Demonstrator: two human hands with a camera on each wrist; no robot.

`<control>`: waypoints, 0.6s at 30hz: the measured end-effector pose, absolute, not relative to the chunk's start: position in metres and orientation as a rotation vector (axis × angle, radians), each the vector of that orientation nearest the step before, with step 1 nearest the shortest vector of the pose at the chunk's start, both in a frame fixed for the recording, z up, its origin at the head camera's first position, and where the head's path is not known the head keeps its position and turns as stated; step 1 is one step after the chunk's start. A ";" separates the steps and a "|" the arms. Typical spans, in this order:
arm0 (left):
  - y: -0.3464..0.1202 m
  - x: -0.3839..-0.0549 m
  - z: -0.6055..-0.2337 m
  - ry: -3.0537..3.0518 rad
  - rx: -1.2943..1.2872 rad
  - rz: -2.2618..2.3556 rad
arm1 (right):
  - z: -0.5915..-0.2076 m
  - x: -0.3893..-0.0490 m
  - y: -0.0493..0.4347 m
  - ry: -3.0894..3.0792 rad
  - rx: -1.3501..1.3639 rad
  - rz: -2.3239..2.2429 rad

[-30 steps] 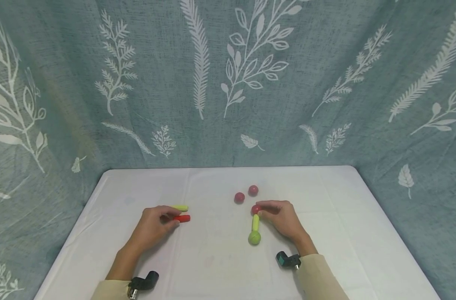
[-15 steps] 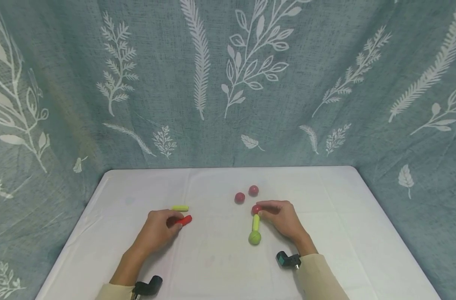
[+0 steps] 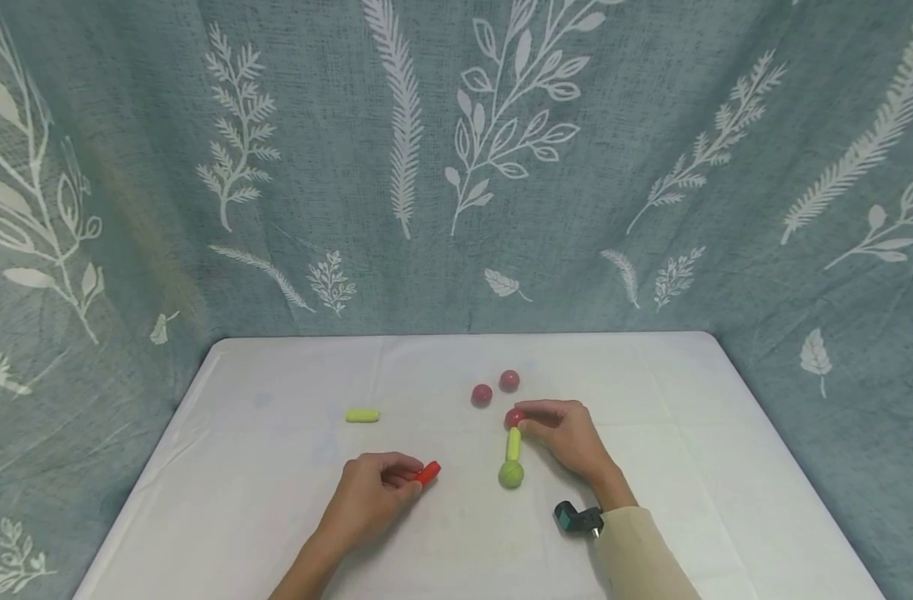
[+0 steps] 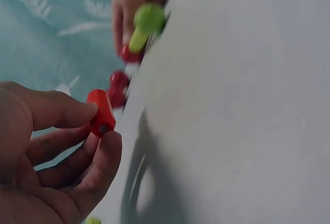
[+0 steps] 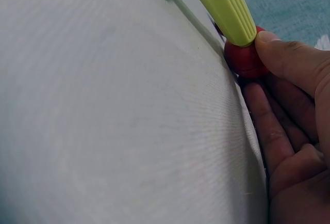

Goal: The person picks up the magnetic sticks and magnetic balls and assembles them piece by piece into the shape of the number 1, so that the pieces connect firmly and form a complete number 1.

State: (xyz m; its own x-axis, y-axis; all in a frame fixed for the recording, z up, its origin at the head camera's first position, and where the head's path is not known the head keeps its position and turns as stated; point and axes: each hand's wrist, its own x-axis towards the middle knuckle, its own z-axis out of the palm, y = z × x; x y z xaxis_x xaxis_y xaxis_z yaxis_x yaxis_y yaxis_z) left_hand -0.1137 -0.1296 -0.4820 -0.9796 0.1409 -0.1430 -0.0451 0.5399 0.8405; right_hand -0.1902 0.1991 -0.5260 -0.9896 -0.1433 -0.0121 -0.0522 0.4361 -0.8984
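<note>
My left hand (image 3: 377,496) pinches a short red rod (image 4: 101,113) between thumb and fingertips, above the table; a small dark spot shows on its end in the left wrist view. My right hand (image 3: 569,437) pinches a red ball (image 5: 246,59) by its side with thumb and fingers. From that ball a ribbed yellow-green rod (image 5: 227,10) runs to a green ball (image 3: 511,474), the three joined in a line that points toward the near side of the table.
Two more dark red balls, one nearer (image 3: 482,395) and one farther (image 3: 509,381), lie behind the right hand. A loose yellow-green rod (image 3: 362,415) lies at the left. The table (image 3: 621,367) has a white cover, with a patterned curtain (image 3: 426,167) behind it.
My left hand has lifted the red rod from beside the loose yellow-green rod and carried it right and toward the near side, turning it aslant. The right hand keeps its hold.
</note>
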 end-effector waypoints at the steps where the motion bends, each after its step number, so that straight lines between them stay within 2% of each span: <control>1: -0.125 -0.111 -0.483 2.551 0.090 1.438 | -0.526 -0.190 0.199 2.589 -0.174 -1.612; 18: -0.049 -0.084 -0.496 2.436 0.086 1.646 | -0.527 -0.191 0.198 2.606 -0.187 -1.606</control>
State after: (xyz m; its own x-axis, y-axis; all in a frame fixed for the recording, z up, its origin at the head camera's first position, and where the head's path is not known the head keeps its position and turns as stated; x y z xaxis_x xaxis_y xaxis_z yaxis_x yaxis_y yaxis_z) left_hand -0.0836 -0.0489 -0.4957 -0.9783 0.1591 -0.1325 -0.0636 0.3780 0.9236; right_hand -0.1909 0.1981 -0.5270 -0.9898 -0.1423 0.0004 -0.0643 0.4450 -0.8932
